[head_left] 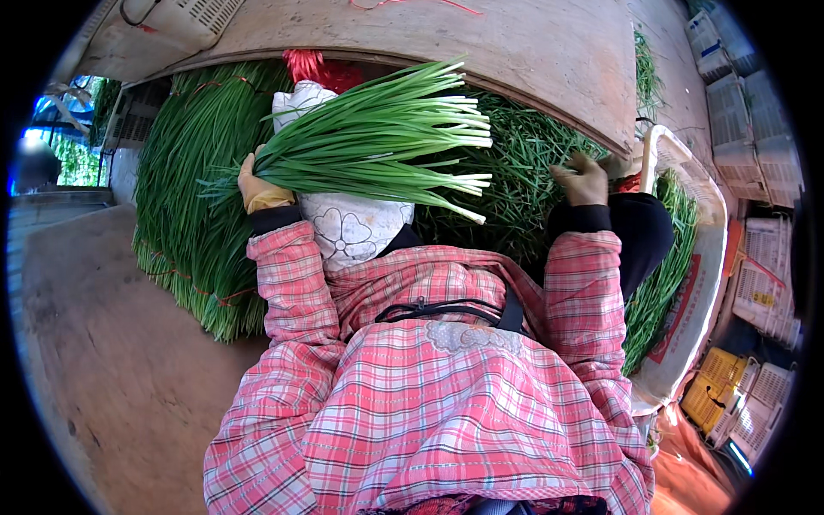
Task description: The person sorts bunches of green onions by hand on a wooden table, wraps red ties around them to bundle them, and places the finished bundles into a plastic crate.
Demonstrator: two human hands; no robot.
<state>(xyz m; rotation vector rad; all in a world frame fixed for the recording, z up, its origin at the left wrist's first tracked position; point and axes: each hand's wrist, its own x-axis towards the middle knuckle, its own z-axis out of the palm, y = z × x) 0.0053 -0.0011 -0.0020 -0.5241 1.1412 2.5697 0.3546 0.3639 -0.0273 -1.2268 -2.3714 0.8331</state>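
Below the edge of a worn wooden board (532, 43), the left hand (264, 190) grips a bunch of long green stalks (369, 142) by the leafy end, its white ends pointing right above a heap of loose greens (524, 159). The right hand (585, 180) is near the heap, fingers bent; whether it holds anything I cannot tell. Tied bundles (193, 197) stand at left beside a brown panel (129, 343). Along the right are a white basket (714, 225) of greens, pale crates (764, 287), a yellow crate (719, 384) and an orange sheet (687, 472).

Red marking (675, 319) on the white crate (711, 236), perhaps lettering, cannot be read.
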